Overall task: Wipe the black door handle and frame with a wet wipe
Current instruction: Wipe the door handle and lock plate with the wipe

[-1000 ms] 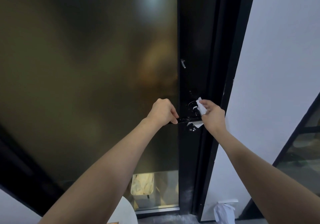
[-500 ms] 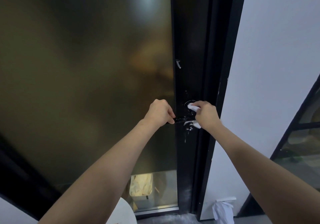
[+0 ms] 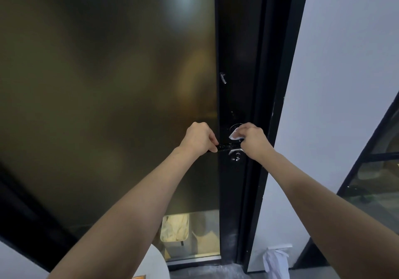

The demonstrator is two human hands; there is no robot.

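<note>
A black lever door handle juts out from the black door frame beside a dark frosted glass panel. My left hand grips the free end of the lever. My right hand pinches a white wet wipe and presses it against the round base of the handle, where the lever meets the frame. A small keyhole shows just below the lever. Most of the wipe is hidden under my fingers.
A white wall stands right of the frame, with another black-framed glass panel at the far right. Crumpled white tissue sits low by the wall. A round white surface lies at the bottom left of the door.
My right hand has slid the wipe from the right side of the handle's base up and leftward over it. The left hand keeps its grip on the lever.
</note>
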